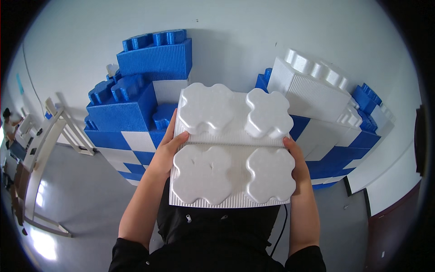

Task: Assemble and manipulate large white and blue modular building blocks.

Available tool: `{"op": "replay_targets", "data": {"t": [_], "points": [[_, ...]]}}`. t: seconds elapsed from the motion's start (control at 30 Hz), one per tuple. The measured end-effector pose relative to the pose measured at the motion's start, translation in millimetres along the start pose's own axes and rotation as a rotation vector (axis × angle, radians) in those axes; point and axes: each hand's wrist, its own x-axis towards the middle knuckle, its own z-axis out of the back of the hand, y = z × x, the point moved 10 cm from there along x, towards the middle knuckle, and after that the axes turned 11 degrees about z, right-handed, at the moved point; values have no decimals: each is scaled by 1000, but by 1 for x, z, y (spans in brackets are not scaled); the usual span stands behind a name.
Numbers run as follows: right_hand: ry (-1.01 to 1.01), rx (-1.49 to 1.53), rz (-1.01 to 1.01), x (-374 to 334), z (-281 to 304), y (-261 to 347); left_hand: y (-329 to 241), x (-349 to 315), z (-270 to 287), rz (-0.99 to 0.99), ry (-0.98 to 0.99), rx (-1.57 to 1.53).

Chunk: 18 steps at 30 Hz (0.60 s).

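Observation:
In front of my body is a large white foam building block [240,172] with several lobed knobs on its ribbed top. A dark seam runs across its middle; whether it is one block or two pressed together I cannot tell. My left hand [165,152] grips the left edge, thumb on top by the seam. On the opposite edge my right hand [297,159] holds on, its thumb tip near the same seam. The other fingers of both hands are partly hidden by the block's sides.
Ahead, blue and white blocks form a stepped wall, with a tall blue stack [156,61] at left and white blocks [308,86] at right. A white frame [38,174] stands on the grey floor [86,204] at left. Beyond it, a person [12,129] is near a desk.

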Motion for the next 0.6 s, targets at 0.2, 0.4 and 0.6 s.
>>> {"op": "replay_targets", "data": {"t": [0.2, 0.4, 0.6], "points": [[34, -264, -61, 4, -11, 17, 9, 3, 16, 14, -20, -105], [-67, -32, -44, -6, 4, 3, 2, -3, 0, -6, -6, -65], [15, -118, -41, 0, -13, 10, 10, 2, 14, 21, -8, -75]]}}
